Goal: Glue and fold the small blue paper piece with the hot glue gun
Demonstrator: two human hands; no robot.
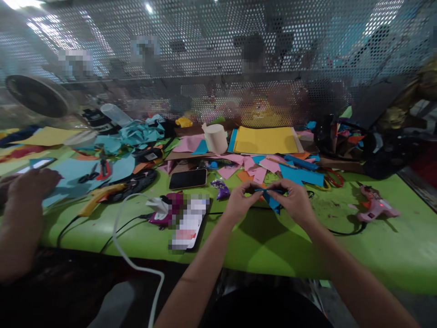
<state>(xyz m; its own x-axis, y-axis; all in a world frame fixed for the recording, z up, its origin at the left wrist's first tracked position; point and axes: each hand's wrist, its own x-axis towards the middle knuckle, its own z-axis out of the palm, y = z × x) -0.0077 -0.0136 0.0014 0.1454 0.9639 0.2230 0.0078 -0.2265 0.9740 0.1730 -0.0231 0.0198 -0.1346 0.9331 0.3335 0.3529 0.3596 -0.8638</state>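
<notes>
A small piece of blue paper is pinched between my two hands, above the green tabletop. My left hand grips its left end with thumb and fingers. On the other side my right hand holds the upper right part, and a pointed flap hangs down between them. The fingers partly hide the paper, so its full shape does not show. Just left of my left hand lies a small purple wrapped packet. Blue sheets and pink paper scraps lie behind my hands.
A pink glue gun with a lit red light lies at the right, its cord running toward me. Left are a lit phone, a dark phone and a yellow glue gun. A co-worker's arm rests far left. Yellow sheets lie behind.
</notes>
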